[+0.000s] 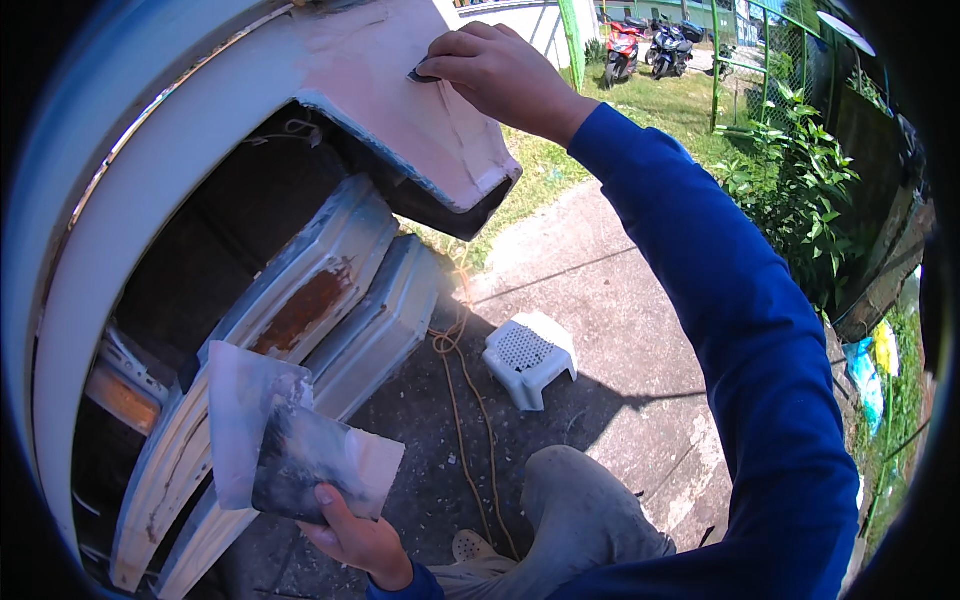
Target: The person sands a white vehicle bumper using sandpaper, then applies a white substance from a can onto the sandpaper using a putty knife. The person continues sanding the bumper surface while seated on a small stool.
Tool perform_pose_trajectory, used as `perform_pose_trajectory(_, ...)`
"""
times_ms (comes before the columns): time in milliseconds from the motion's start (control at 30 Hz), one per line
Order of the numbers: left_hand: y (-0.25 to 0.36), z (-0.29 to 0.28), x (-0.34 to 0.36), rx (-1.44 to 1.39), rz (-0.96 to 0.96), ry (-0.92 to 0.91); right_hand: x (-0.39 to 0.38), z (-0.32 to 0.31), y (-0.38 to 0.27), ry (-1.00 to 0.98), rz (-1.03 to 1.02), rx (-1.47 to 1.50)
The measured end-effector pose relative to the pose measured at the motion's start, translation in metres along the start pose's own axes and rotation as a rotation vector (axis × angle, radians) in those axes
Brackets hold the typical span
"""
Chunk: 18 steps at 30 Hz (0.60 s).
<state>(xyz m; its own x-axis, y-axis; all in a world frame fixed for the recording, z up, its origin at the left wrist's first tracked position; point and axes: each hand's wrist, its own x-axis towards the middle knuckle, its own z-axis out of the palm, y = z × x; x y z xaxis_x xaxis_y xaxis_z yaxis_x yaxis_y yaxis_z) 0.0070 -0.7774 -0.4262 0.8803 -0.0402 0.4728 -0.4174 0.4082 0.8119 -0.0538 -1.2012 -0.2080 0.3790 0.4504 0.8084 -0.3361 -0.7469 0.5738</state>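
Observation:
Up at the body panel [365, 65] of a vehicle, my right hand [495, 78] pinches a small dark flat spreader [424, 77], whose edge rests on the pinkish, filler-smeared surface. Most of the spreader is hidden by my fingers. Low on the left, my left hand [360, 535] grips a flat putty board [310, 455] by its near edge, thumb on top. The board is pale pinkish with a dark smeared middle and a whitish lump near its far edge. It is held tilted before the vehicle's ribbed lower parts [320, 290], where a brown rusty patch shows.
A white plastic stool [530, 350] stands on the concrete beside a looped orange cord [462, 375]. My bent knee [575, 500] is just below it. A leafy shrub [800, 180] and a green fence [740, 75] line the right; motorcycles [668, 48] stand farther off.

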Motion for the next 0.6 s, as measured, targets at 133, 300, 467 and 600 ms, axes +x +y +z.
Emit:
perform_pose_trajectory(133,0.003,0.008,-0.002,0.005,0.010,-0.011,0.012,-0.008,0.016,0.028,0.067,-0.014)
perform_pose_trajectory(300,0.000,0.007,-0.004,0.030,-0.010,-0.009,0.058,-0.017,-0.007,0.210,0.016,0.149)
perform_pose_trajectory(467,0.000,0.006,-0.003,0.017,0.010,-0.018,0.017,-0.004,-0.009,0.011,-0.080,-0.068)
perform_pose_trajectory(600,0.004,0.000,-0.002,0.038,0.002,-0.005,0.029,-0.023,-0.006,0.048,0.005,0.185)
